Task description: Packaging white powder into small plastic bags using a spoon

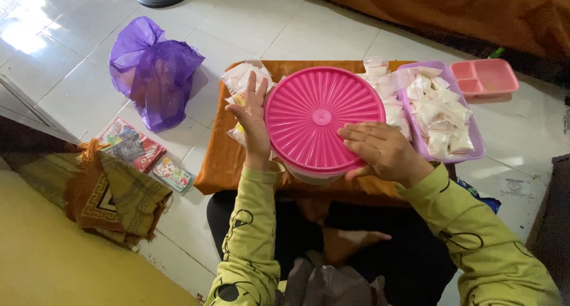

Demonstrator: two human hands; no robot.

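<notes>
1. Two hands frame a round pink container lid (323, 117) in the head view, the only view given. The ribbed lid sits on a pale round container, which stands on a low table draped in orange cloth (217, 163), straight in front of the seated person.

2. On the person's left, the left hand (254, 119) stands flat against the lid's rim, fingers straight, close together and pointing away from the body. The palm presses the side of the lid; nothing is clasped in it.

3. At the near right edge, the right hand (383, 151) lies on top of the lid, fingers slightly spread and gently curved, their tips resting on the ribbed surface. The thumb hooks under the rim. It holds nothing besides the lid's edge.

4. Both arms wear yellow-green sleeves (252, 234) with dark line drawings.

5. Small clear packets of white contents (240, 80) lie on the table behind the left hand, touching the container.

6. A lilac tray (472, 154) filled with more white packets sits just beside the lid on the right.

7. A pink divided tray (484, 77) rests on the tiled floor beyond it.

8. A purple plastic bag (154, 71) lies on the floor well apart to the left, with colourful flat packets (130, 145) near it.
</notes>
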